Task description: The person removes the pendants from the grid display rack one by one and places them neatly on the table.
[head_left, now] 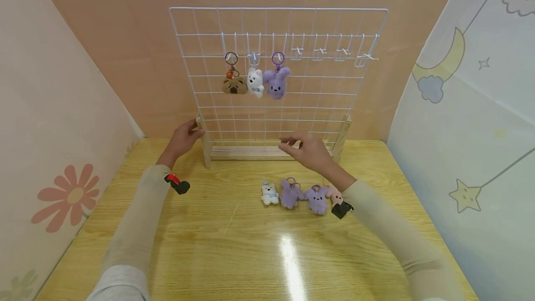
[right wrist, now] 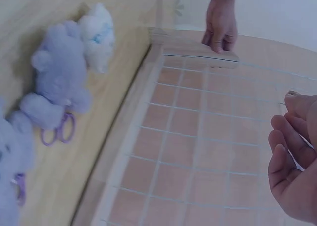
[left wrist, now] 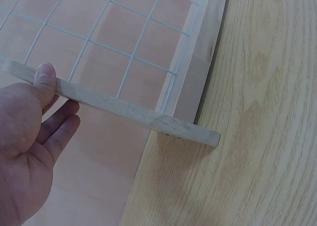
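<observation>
My left hand (head_left: 185,138) grips the left wooden post (left wrist: 109,103) of a white wire grid rack (head_left: 277,9), thumb on one side and fingers on the other. In front of the grid's lower part, my right hand (head_left: 308,152) hangs with loosely bent fingers and holds nothing. From hooks on the grid hang a brown plush keychain (head_left: 234,85), a white dog keychain (head_left: 255,82) and a purple plush keychain (head_left: 276,82). Below the right hand, another white dog keychain (head_left: 270,194), two purple ones (head_left: 290,194) and a pink one (head_left: 334,195) lie in a row on the table.
Several bare white hooks (head_left: 320,51) line the grid to the right of the hanging keychains. The rack's wooden base (head_left: 251,154) stands on the wood-grain table (head_left: 200,245) near its back edge. Patterned walls (head_left: 480,106) rise on both sides.
</observation>
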`<state>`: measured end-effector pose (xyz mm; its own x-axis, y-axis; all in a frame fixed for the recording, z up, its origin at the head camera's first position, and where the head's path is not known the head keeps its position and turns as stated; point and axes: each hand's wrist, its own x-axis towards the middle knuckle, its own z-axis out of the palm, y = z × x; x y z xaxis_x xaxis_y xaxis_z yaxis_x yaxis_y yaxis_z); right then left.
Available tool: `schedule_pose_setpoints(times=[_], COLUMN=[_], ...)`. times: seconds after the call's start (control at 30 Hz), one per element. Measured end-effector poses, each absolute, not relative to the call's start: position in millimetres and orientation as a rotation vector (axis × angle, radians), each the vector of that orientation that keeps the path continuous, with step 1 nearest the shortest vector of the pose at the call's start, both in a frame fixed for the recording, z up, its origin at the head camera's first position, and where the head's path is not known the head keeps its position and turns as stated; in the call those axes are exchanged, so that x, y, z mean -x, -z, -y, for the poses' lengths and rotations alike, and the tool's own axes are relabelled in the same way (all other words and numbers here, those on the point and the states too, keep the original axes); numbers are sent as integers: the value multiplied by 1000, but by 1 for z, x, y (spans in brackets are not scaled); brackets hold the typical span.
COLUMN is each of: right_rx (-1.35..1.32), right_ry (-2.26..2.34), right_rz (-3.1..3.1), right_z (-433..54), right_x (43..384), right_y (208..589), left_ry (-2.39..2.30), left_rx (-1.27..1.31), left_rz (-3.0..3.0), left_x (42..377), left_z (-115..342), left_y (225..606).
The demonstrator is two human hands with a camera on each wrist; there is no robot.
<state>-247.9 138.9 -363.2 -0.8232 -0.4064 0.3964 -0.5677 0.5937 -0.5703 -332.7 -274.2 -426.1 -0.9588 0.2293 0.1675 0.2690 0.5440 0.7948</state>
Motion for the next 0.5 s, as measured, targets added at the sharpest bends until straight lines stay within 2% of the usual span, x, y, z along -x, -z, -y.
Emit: schedule_pose_setpoints(times=[0.5], right_rx=[-638], right_ry=[-1096], right_rz=[2191], right_z=[-131], right_x=[271], right_y=[285], left_ry=[1419], left_rx=[443], left_rz=[2716], left_x=[334], left_z=[274], left_y=[427])
